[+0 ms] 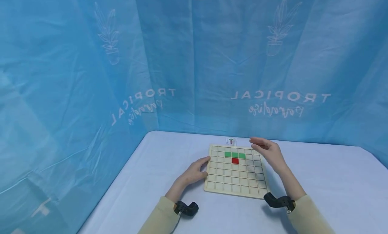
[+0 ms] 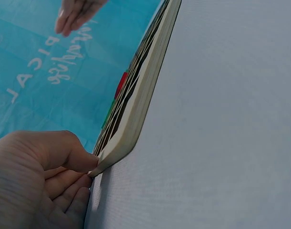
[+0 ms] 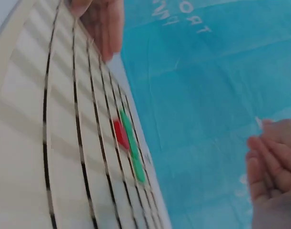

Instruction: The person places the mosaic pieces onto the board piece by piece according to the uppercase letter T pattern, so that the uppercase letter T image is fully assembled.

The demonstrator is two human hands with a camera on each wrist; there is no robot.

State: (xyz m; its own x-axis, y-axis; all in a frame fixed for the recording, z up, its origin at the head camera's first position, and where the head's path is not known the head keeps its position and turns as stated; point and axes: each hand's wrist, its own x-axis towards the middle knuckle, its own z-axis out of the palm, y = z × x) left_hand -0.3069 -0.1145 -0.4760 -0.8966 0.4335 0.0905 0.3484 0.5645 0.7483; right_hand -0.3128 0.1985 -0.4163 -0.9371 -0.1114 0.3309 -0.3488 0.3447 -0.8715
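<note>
A pale wooden grid board [image 1: 228,180] lies on the table, also seen edge-on in the left wrist view. Three green tiles [image 1: 234,155] sit in a row in its far part, with one red tile [image 1: 235,161] just below the middle one. My left hand [image 1: 194,171] touches the board's left edge, thumb and fingertips spread apart along it; the left wrist view shows the thumb [image 2: 81,160] against the rim. Raised over the board's far right corner, my right hand [image 1: 268,153] has thumb and fingers slightly apart, and I see nothing between them.
Behind the board lies a small printed card [image 1: 231,141] with a green and red pattern on a grid. The table [image 1: 169,153] wears a white cloth. Blue printed curtains [image 1: 212,68] hang at the back and left. Black wrist devices [image 1: 188,209] sit on both wrists.
</note>
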